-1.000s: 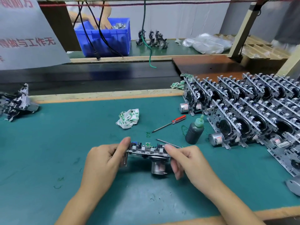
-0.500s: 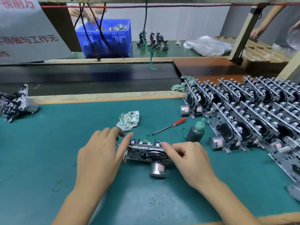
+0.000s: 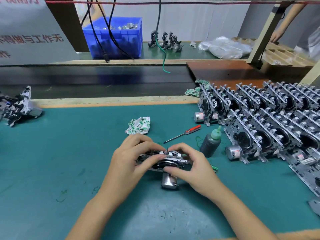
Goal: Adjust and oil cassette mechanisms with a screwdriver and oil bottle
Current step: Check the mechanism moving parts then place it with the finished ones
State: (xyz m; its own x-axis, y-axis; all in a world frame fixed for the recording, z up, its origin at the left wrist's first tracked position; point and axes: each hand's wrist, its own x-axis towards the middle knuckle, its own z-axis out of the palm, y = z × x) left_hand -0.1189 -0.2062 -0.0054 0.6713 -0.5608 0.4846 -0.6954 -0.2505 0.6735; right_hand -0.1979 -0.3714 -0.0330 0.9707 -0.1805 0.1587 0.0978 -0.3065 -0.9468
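A metal cassette mechanism (image 3: 170,159) with a silver motor (image 3: 168,182) hanging below it is held just above the green mat (image 3: 69,161). My left hand (image 3: 133,160) grips its left side, fingers curled over the top edge. My right hand (image 3: 192,163) grips its right side, thumb across the flywheel; a green tool tip (image 3: 214,168) shows behind this hand. A red-handled screwdriver (image 3: 183,133) lies on the mat beyond the hands. A dark oil bottle (image 3: 210,143) with a green cap stands to its right.
Rows of finished mechanisms (image 3: 270,122) stand packed at the right. A crumpled rag (image 3: 138,125) lies behind my hands. One more mechanism (image 3: 17,108) sits at the far left. A blue bin (image 3: 114,37) and another person's arm (image 3: 284,23) are beyond the conveyor (image 3: 86,80).
Both hands have closed in over the mechanism and tilted it up off the mat; my left hand went from spread fingers to a curled grip on its top edge.
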